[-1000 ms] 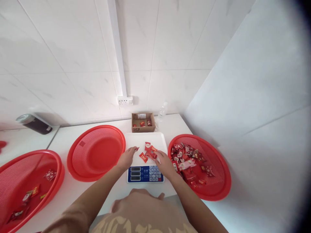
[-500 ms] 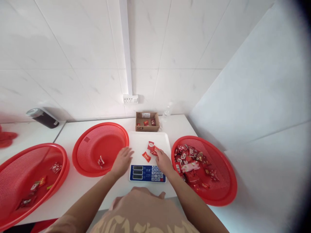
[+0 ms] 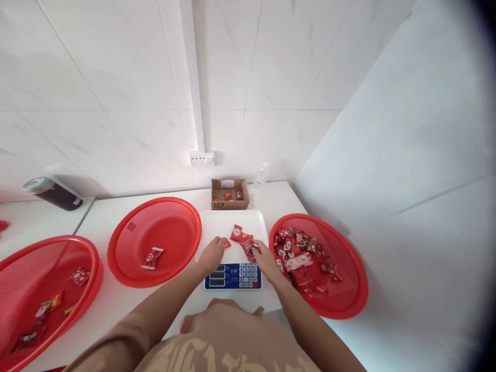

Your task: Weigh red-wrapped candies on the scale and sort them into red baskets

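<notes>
A white weighing scale [image 3: 253, 219] with a blue keypad panel [image 3: 232, 276] lies in front of me. Over its left side, my left hand [image 3: 213, 254] pinches a small red wrapped candy [image 3: 227, 244], mostly covered by the fingers. My right hand [image 3: 263, 259], at the plate's right side, has its fingertips closed on the edge of a red candy packet with dark print [image 3: 248, 250]. Touching that packet's upper end is another red packet with a round pale mark [image 3: 236, 233], lying on the plate.
Right of the scale, a red basket [image 3: 358, 287] holds many wrapped sweets. On the left, a red basket [image 3: 174, 230] contains one packet [image 3: 152, 258], and another basket [image 3: 98, 268] holds several. Behind stand a cardboard box [image 3: 229, 205], a clear bottle [image 3: 262, 173] and a dark cylinder [image 3: 56, 194].
My left hand has moved right from the left basket's rim onto the scale and closed on the small candy. The packet in the left basket now lies differently. My right hand has shifted the dark-printed packet.
</notes>
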A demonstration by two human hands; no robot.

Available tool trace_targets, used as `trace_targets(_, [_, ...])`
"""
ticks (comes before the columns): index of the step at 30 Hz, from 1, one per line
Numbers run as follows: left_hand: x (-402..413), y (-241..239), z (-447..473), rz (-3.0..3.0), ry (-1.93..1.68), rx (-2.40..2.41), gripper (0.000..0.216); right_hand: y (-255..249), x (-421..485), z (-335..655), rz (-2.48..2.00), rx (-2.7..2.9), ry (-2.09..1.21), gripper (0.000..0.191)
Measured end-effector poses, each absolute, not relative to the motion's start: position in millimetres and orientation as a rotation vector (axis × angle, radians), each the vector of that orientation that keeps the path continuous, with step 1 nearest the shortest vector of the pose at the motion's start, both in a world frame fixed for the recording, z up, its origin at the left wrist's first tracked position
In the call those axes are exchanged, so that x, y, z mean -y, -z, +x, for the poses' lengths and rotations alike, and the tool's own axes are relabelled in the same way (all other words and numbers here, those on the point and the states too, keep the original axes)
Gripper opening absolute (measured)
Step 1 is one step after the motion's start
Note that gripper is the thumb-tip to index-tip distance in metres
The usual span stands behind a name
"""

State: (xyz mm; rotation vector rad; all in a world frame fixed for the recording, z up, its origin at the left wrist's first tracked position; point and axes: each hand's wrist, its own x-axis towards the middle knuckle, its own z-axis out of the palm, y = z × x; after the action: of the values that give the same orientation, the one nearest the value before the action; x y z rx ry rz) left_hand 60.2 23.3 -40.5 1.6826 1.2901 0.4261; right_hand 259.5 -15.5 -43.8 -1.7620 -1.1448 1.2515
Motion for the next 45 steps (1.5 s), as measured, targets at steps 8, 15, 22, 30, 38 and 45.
trace_targets(8, [8, 15, 47, 0.909, -0.597, -1.038, 0.041, 18, 25, 206, -1.391, 1.049, -1.631, 0.033])
trace_targets(15, [13, -2, 18, 0.279, -0.99, -1.131, 0.018, 21, 25, 203, -1.41, 1.441, -1.575, 0.039])
trace_targets(22, [-6, -10, -25, -0.106, -1.38, -1.186, 0.013, 45, -9, 250, -1.919, 1.957, -0.608, 0.042])
trace_targets(30, [7, 0, 3, -0.107, -1.222, -1.242, 0.013, 52, -8, 253, -2.015, 1.823, -0.663, 0.034])
trace_targets(38, [26, -8, 45, 0.393, -0.76, -1.087, 0.032, 19, 19, 203, -1.257, 1.782, -1.288, 0.032])
trace_targets(45, [1, -6, 25, 0.185, -1.139, -1.29, 0.008, 44, -20, 221, -1.774, 2.066, -0.638, 0.039])
